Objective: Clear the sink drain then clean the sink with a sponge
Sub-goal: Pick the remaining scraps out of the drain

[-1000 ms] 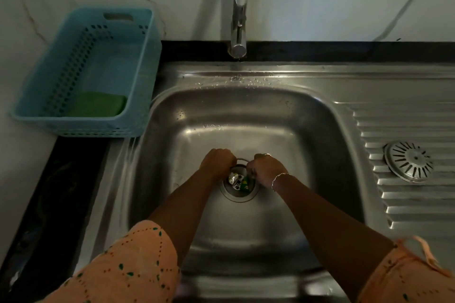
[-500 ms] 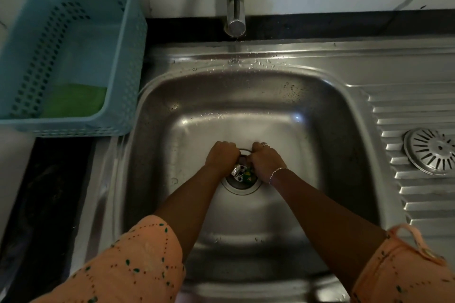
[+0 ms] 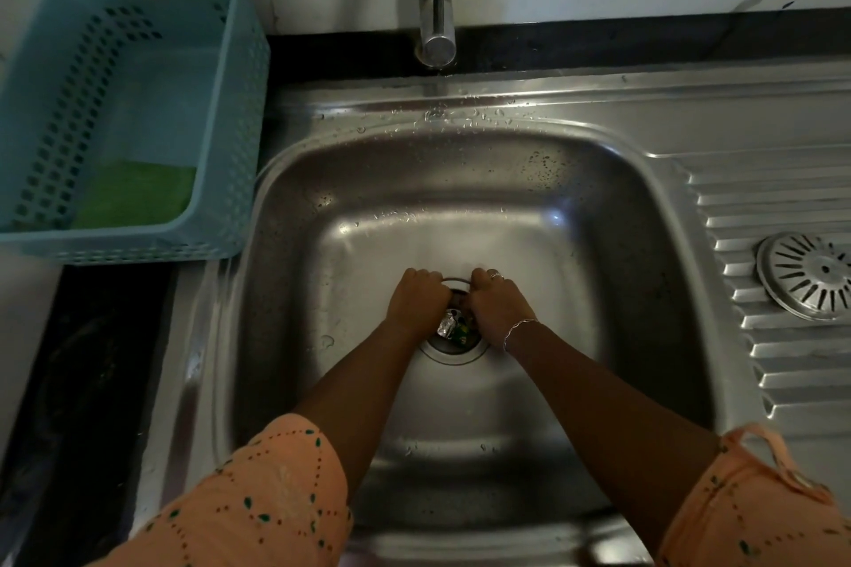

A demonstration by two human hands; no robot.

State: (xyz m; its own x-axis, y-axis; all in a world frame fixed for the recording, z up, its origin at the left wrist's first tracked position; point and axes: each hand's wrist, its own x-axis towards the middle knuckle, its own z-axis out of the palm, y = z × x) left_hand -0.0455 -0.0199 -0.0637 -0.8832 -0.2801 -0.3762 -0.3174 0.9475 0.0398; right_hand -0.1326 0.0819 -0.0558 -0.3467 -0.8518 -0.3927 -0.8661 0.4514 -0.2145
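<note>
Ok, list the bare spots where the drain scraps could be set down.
Free: ribbed drainboard nearer than the strainer lid, and the basket floor behind the sponge. Crowded: the drain, under both hands.

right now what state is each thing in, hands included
left hand: fist shut at the drain's left edge
right hand: fist shut at the drain's right edge
drain: uncovered, still clogged with foil and green scraps
strainer cover: off the drain, lying on the drainboard
sponge: unused, lying in the blue basket
faucet: no stream visible
sink: no standing water, droplets on the rim
</note>
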